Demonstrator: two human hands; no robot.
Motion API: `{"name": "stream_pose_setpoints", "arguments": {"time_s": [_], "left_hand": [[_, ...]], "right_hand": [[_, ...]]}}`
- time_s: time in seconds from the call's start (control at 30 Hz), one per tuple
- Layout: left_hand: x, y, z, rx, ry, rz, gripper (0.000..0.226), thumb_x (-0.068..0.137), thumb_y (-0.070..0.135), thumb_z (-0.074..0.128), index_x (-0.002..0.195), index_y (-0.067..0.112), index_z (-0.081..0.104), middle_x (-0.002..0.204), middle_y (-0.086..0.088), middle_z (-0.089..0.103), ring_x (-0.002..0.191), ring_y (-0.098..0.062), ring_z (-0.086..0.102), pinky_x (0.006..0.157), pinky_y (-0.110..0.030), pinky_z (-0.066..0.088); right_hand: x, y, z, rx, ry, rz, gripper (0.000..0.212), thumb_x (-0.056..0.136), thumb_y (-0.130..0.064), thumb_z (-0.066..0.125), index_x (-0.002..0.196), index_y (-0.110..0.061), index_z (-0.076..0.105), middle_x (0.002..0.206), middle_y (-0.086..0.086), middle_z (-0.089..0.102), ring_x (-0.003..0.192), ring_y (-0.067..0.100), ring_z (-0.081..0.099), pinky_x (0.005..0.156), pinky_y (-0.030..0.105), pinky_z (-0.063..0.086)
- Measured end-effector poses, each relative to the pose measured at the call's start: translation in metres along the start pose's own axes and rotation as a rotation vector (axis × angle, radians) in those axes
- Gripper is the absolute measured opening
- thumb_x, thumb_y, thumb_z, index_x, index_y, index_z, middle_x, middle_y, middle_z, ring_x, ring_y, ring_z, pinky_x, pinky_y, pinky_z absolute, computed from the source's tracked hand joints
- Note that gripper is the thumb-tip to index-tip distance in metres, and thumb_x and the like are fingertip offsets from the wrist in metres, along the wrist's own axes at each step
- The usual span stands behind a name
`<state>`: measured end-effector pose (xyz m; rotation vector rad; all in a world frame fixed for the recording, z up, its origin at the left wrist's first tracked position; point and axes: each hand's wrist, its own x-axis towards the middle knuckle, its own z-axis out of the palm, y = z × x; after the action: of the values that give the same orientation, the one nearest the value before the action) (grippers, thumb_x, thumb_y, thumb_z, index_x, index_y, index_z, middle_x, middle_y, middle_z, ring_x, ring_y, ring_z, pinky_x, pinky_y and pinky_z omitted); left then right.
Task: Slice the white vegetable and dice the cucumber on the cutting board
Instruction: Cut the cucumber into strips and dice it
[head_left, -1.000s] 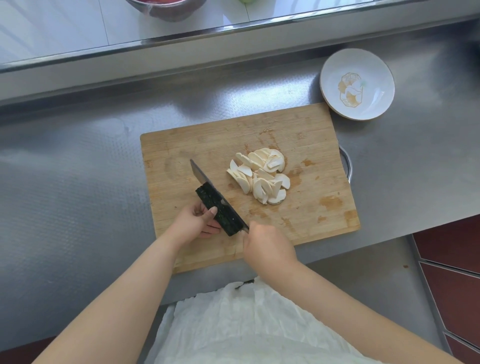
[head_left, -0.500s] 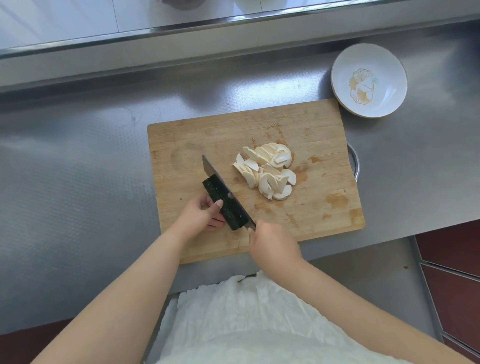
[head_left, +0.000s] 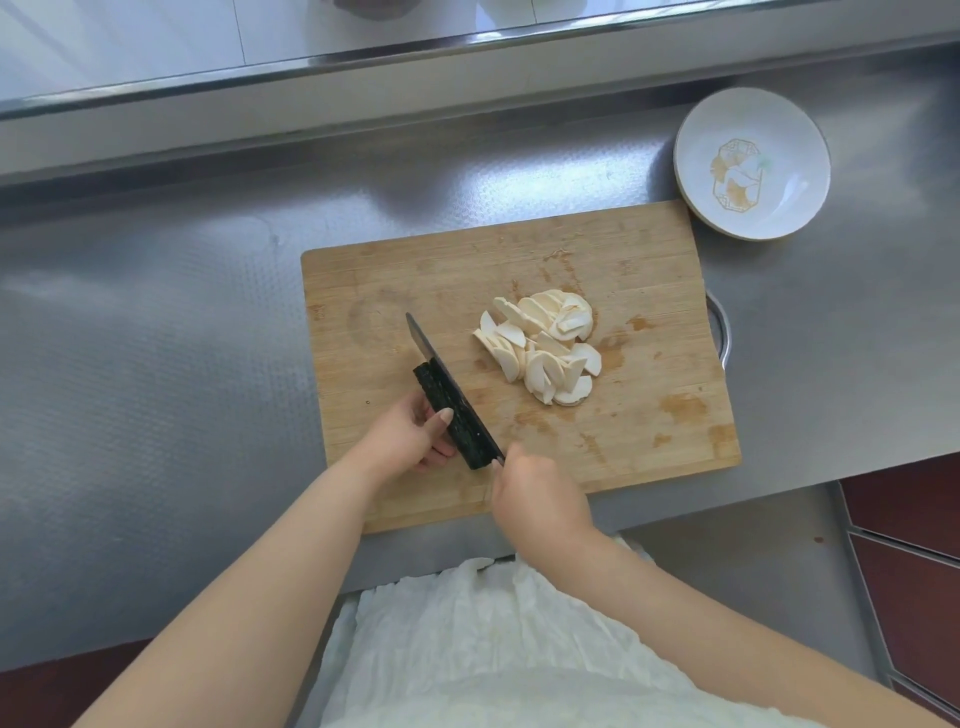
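A wooden cutting board (head_left: 639, 260) lies on the steel counter. A pile of white vegetable slices (head_left: 540, 351) sits near its middle. A dark green cucumber (head_left: 457, 423) lies lengthwise at the board's lower left. My left hand (head_left: 413, 436) holds the cucumber from its left side, with fingers curled round it. My right hand (head_left: 537, 501) grips the handle of a knife (head_left: 431, 353), whose blade runs along the cucumber's length on its right side.
A white bowl (head_left: 750, 161) with a gold motif stands on the counter past the board's far right corner. A metal loop handle (head_left: 723, 332) sticks out at the board's right edge. A raised steel ledge (head_left: 363, 62) runs along the back.
The camera view has shifted slightly, so the board and bowl sit a little further right in frame. Both hands, knife and cucumber keep the same positions relative to the board.
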<state>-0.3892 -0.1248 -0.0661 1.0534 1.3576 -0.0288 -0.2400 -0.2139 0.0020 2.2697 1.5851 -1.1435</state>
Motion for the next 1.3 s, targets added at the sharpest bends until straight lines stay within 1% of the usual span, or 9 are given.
{"name": "stream_pose_setpoints", "arguments": {"time_s": [0.17, 0.27, 0.67, 0.8, 0.87, 0.97, 1.13, 1.2, 1.3], "left_hand": [[-0.001, 0.002, -0.002, -0.022, -0.020, -0.014, 0.009, 0.096, 0.034, 0.051, 0.096, 0.027, 0.045, 0.072, 0.004, 0.073, 0.069, -0.016, 0.072, 0.059, -0.029, 0.055], [-0.002, 0.002, -0.004, -0.038, -0.029, -0.020, 0.010, 0.097, 0.031, 0.051, 0.097, 0.023, 0.045, 0.071, 0.000, 0.073, 0.069, -0.018, 0.072, 0.058, -0.028, 0.055], [-0.005, 0.000, -0.001, -0.020, -0.013, 0.012, 0.006, 0.099, 0.028, 0.048, 0.098, 0.023, 0.045, 0.074, -0.003, 0.072, 0.070, -0.020, 0.071, 0.070, -0.037, 0.056], [-0.007, 0.001, -0.001, -0.015, 0.005, 0.007, 0.006, 0.099, 0.028, 0.047, 0.101, 0.023, 0.046, 0.072, 0.000, 0.072, 0.070, -0.019, 0.071, 0.073, -0.038, 0.056], [-0.009, 0.001, 0.002, -0.026, 0.011, 0.004, 0.010, 0.100, 0.028, 0.045, 0.107, 0.021, 0.045, 0.075, 0.000, 0.072, 0.073, -0.020, 0.071, 0.078, -0.042, 0.056], [-0.017, 0.002, 0.006, -0.025, 0.037, -0.005, 0.018, 0.100, 0.038, 0.041, 0.107, 0.022, 0.043, 0.081, -0.001, 0.073, 0.075, -0.019, 0.071, 0.082, -0.045, 0.055], [-0.042, 0.005, 0.012, -0.042, 0.175, -0.003, 0.054, 0.085, 0.072, 0.024, 0.113, 0.029, 0.040, 0.093, 0.004, 0.070, 0.069, -0.016, 0.071, 0.067, -0.035, 0.053], [-0.051, 0.005, 0.015, 0.014, 0.287, 0.103, 0.059, 0.077, 0.079, 0.026, 0.106, 0.030, 0.040, 0.095, 0.003, 0.066, 0.073, -0.021, 0.068, 0.071, -0.042, 0.055], [-0.055, 0.007, 0.019, 0.130, 0.351, 0.205, 0.060, 0.079, 0.078, 0.022, 0.084, 0.024, 0.048, 0.073, 0.000, 0.063, 0.065, -0.018, 0.061, 0.062, -0.039, 0.050]], "right_hand": [[0.009, -0.003, 0.007, -0.024, 0.015, 0.004, 0.018, 0.101, -0.024, 0.036, 0.101, -0.011, 0.049, 0.081, 0.007, 0.065, 0.065, 0.025, 0.056, 0.048, 0.027, 0.035], [0.012, -0.008, 0.011, -0.085, 0.017, -0.012, 0.012, 0.098, -0.017, 0.040, 0.104, -0.010, 0.048, 0.082, 0.007, 0.066, 0.069, 0.026, 0.061, 0.044, 0.026, 0.027], [0.025, -0.017, 0.006, -0.050, 0.012, -0.010, 0.013, 0.097, -0.017, 0.041, 0.105, -0.010, 0.049, 0.088, 0.010, 0.067, 0.078, 0.029, 0.064, 0.047, 0.027, 0.032], [0.011, -0.003, 0.005, -0.107, -0.007, -0.059, 0.024, 0.099, -0.021, 0.039, 0.121, -0.013, 0.044, 0.084, 0.008, 0.067, 0.073, 0.028, 0.063, 0.046, 0.027, 0.034], [0.002, 0.002, 0.003, -0.128, -0.039, -0.114, 0.034, 0.100, -0.034, 0.035, 0.127, -0.014, 0.040, 0.084, 0.008, 0.068, 0.073, 0.028, 0.064, 0.050, 0.029, 0.041], [-0.002, 0.000, -0.003, -0.152, -0.106, -0.172, 0.054, 0.098, -0.053, 0.026, 0.130, -0.010, 0.035, 0.090, 0.009, 0.067, 0.077, 0.029, 0.064, 0.056, 0.032, 0.046], [0.000, -0.005, -0.011, -0.062, -0.225, -0.141, 0.059, 0.098, -0.055, 0.022, 0.129, -0.007, 0.035, 0.097, 0.011, 0.065, 0.084, 0.029, 0.063, 0.071, 0.041, 0.053], [0.002, -0.004, -0.012, 0.009, -0.270, -0.116, 0.057, 0.097, -0.057, 0.025, 0.127, -0.009, 0.037, 0.100, 0.010, 0.064, 0.086, 0.028, 0.062, 0.075, 0.043, 0.053], [0.005, 0.000, -0.018, 0.093, -0.362, -0.134, 0.060, 0.094, -0.062, 0.029, 0.125, -0.012, 0.041, 0.107, 0.007, 0.062, 0.093, 0.025, 0.060, 0.080, 0.040, 0.050]]}}
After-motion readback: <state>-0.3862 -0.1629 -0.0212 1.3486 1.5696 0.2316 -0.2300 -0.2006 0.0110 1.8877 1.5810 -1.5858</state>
